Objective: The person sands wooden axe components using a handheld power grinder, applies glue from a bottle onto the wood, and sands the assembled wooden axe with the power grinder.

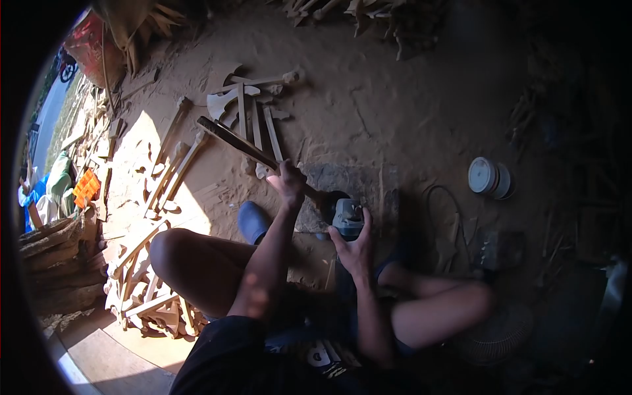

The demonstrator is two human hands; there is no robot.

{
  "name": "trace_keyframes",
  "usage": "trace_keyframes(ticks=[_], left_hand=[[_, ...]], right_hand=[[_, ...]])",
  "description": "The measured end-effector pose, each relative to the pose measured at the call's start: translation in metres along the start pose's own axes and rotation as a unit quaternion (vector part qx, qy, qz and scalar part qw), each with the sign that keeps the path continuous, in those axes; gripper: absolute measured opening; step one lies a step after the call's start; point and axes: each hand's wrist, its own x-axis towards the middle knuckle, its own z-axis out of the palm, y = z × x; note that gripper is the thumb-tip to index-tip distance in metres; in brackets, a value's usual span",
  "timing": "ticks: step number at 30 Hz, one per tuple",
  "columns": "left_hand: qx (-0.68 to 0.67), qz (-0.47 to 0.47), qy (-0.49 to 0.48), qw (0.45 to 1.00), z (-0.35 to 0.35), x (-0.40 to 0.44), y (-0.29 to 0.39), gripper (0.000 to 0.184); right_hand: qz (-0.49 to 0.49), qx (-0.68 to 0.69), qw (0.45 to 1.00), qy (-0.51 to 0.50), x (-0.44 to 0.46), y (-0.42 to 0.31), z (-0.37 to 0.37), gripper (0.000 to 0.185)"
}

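My left hand (pixel 288 185) is wrapped round a long dark wooden handle (pixel 237 140). The wood slants from the upper left down to the middle, and its lower end lies in shadow. There it meets or comes close to a grey hand-held power tool (pixel 349 216). My right hand (pixel 355 249) grips this tool from the near side, thumb and fingers spread around its body. Whether the tool touches the wood I cannot tell. Under both lies a flat dark board (pixel 378 187) on the dirt floor.
Pale wooden axe-shaped pieces (pixel 242 108) lie beyond my left hand. A sunlit heap of carved wood (pixel 155 303) is at the left, by my knee. White tubs (pixel 485 175) stand at right, with a cable (pixel 431 189) nearer. A fan grille (pixel 497 336) shows dimly at lower right.
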Motion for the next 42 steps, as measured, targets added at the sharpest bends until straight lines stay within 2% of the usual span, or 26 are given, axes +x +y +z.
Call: trace_keyframes(ticks=[3, 9, 12, 15, 18, 24, 27, 30, 33, 42], left_hand=[[0.004, 0.054, 0.038, 0.998, 0.01, -0.012, 0.01, 0.016], [0.031, 0.061, 0.028, 0.997, 0.009, -0.014, 0.005, 0.024], [0.178, 0.189, 0.02, 0.966, 0.004, -0.006, -0.012, 0.028], [0.176, 0.146, -0.006, 0.973, 0.001, -0.009, -0.02, 0.029], [0.161, 0.237, -0.032, 0.957, -0.001, 0.0, -0.03, 0.019], [0.146, 0.218, -0.044, 0.964, 0.005, -0.01, -0.025, 0.025], [0.148, 0.253, -0.061, 0.954, 0.009, -0.008, -0.021, 0.028], [0.111, 0.161, -0.072, 0.978, 0.015, -0.021, -0.01, 0.029], [0.14, 0.218, -0.08, 0.962, 0.007, -0.007, -0.022, 0.029], [0.107, 0.205, -0.114, 0.966, 0.012, -0.016, -0.02, 0.024]], right_hand=[[-0.041, -0.041, 0.997, 0.045, 0.001, 0.014, -0.003, 0.1], [-0.047, -0.048, 0.995, 0.067, 0.007, 0.024, -0.014, 0.101], [-0.052, -0.064, 0.995, 0.052, 0.008, 0.015, -0.015, 0.099], [-0.057, -0.06, 0.996, 0.04, 0.008, 0.011, -0.01, 0.098], [-0.064, -0.049, 0.996, 0.031, 0.009, 0.012, -0.006, 0.098], [-0.063, -0.023, 0.998, 0.022, 0.007, 0.01, -0.006, 0.097], [-0.06, -0.04, 0.997, 0.018, 0.003, 0.004, -0.006, 0.097], [-0.044, -0.072, 0.996, 0.016, 0.001, 0.0, -0.005, 0.097], [-0.045, -0.075, 0.996, 0.022, 0.001, 0.002, -0.004, 0.097], [-0.012, -0.126, 0.992, 0.018, -0.003, -0.002, -0.006, 0.098]])
